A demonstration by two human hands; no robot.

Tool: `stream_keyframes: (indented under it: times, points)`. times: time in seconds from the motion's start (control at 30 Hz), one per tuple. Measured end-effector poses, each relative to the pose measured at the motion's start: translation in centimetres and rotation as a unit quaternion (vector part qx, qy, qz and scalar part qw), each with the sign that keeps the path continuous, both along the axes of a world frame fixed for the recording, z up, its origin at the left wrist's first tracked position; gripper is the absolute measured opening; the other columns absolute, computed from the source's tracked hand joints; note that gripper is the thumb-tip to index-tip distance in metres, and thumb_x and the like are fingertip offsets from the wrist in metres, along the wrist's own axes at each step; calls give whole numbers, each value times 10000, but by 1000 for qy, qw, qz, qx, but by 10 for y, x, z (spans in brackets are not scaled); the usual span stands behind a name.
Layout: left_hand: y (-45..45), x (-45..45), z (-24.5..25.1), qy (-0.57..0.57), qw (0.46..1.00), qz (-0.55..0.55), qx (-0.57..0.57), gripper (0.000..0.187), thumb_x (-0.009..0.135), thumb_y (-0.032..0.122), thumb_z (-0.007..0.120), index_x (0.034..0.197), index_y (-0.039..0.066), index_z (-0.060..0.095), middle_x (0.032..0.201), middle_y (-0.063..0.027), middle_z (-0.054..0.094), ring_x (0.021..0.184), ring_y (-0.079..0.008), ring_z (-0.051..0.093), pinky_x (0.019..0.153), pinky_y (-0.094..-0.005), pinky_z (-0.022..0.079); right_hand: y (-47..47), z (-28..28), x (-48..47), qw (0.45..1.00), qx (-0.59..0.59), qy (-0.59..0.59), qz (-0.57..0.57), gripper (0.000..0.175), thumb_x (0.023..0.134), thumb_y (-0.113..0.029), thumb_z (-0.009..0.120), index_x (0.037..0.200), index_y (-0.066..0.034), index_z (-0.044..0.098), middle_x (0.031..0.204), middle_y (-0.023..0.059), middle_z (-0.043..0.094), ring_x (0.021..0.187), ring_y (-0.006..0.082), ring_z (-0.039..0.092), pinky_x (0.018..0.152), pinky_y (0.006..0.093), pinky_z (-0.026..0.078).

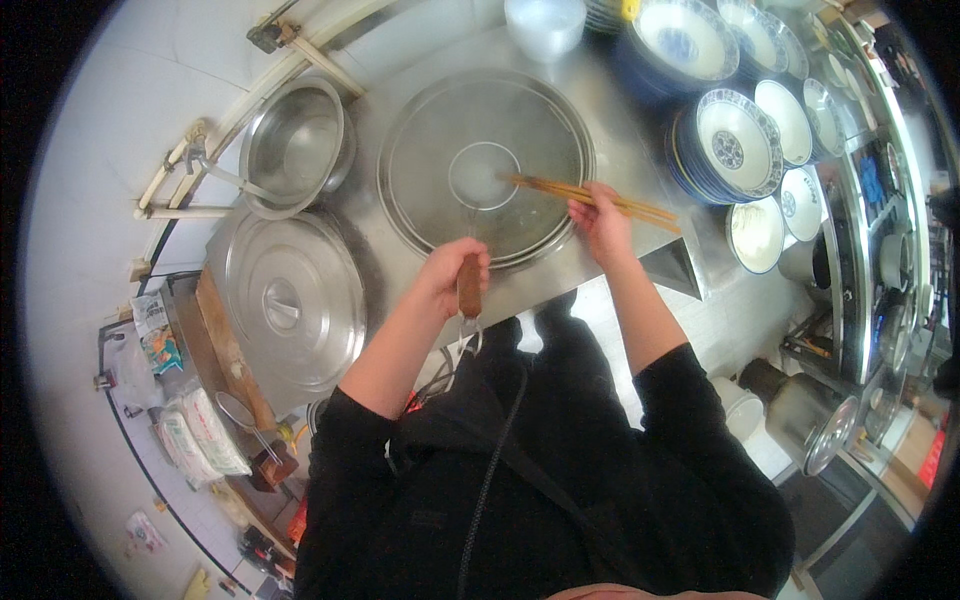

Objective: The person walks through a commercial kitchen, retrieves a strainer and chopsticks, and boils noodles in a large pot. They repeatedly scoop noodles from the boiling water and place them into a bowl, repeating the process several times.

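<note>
My left hand (456,279) is closed around the brown handle (469,286) of a strainer. Its round rim (484,144) sits in the middle of a large round metal pot (420,97) of cloudy, steaming liquid. Long wooden chopsticks (630,206) are gripped in my right hand (602,225), at the pot's right side. Their darkened tips reach over the strainer's right edge. Steam and pale liquid blur what the strainer holds.
Left of the pot lie a steel basin (296,150) under a tap and a large metal lid (300,300). Stacked patterned bowls (731,146) stand to the right, one bowl (754,234) with pale contents. White bowls (545,26) stand beyond the pot.
</note>
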State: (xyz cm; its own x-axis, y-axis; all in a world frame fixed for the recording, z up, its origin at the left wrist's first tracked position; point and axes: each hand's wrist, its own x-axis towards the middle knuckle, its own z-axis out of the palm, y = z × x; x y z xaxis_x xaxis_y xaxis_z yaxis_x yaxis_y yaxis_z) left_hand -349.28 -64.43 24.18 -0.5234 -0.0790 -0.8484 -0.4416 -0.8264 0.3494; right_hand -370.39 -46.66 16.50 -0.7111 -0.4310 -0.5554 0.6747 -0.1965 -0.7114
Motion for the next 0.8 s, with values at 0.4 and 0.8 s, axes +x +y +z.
stream_keyframes:
  times: [0.4, 0.8]
  points:
    - [-7, -22, -12, -18, 1000, -5, -2, 128, 871, 224, 602, 877, 97, 584, 657, 23, 567, 542, -114, 548, 469, -284, 452, -33, 9, 18, 993, 52, 79, 77, 236, 941, -235, 630, 1086, -53, 588, 905, 64, 616, 819, 147, 626, 714, 273, 537]
    - [1, -6, -42, -40, 999, 17, 22, 89, 830, 158, 551, 786, 81, 548, 637, -30, 567, 537, -172, 552, 498, -325, 469, 12, 8, 10, 990, -22, -137, -36, 223, 944, -226, 591, 1091, -59, 571, 923, 100, 591, 854, 200, 626, 671, 304, 549]
